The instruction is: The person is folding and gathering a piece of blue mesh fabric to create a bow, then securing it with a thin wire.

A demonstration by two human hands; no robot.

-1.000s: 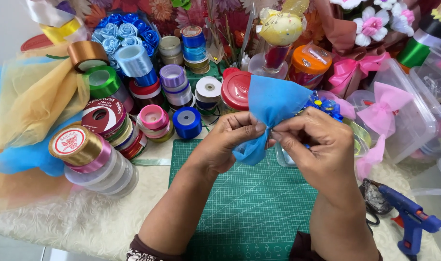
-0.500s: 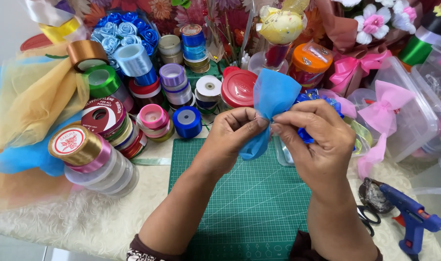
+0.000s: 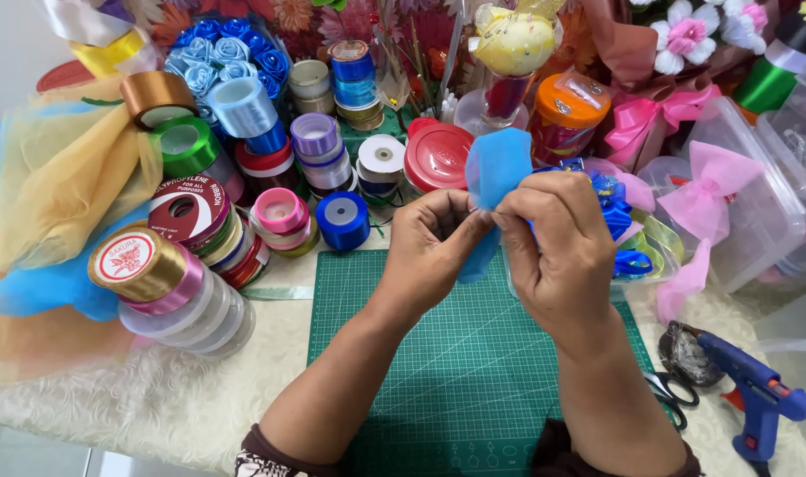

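Both hands meeting mid-frame, just above centre: left hand (image 3: 434, 243) and right hand (image 3: 558, 243) closed fingertip to fingertip, pinching a piece of blue ribbon (image 3: 496, 172) between them. Upper loop of that ribbon fanning up over the knuckles, a shorter tail poking down below the fingers toward the mat. Fingers curled tight on both sides, no open palm anywhere.

Underneath, a green cutting mat (image 3: 474, 380) with a white grid, filling the lower middle of the frame. Mat sitting on a cream, lace-patterned tablecloth (image 3: 155, 406), visible lower left and along the bottom.

Pretty packed table otherwise. Left and upper left: stacks of ribbon spools (image 3: 178, 265) in gold, pink, green, purple and blue, plus a lone dark blue spool (image 3: 342, 219) just off the mat's top edge. Far left: a heap of yellow and blue tulle (image 3: 63, 190). Top centre: a red round lid (image 3: 438, 155) right behind the hands, and a cluster of blue fabric roses (image 3: 226, 49) further back. Right side: a pink bow (image 3: 708, 190) lying on a clear plastic box (image 3: 779, 221). Lower right corner: a blue glue gun (image 3: 756, 393), with black-handled scissors (image 3: 672, 393) just beside it at the mat's edge. Room beyond the table not really showing, just flowers and craft stuff crowding the top edge.
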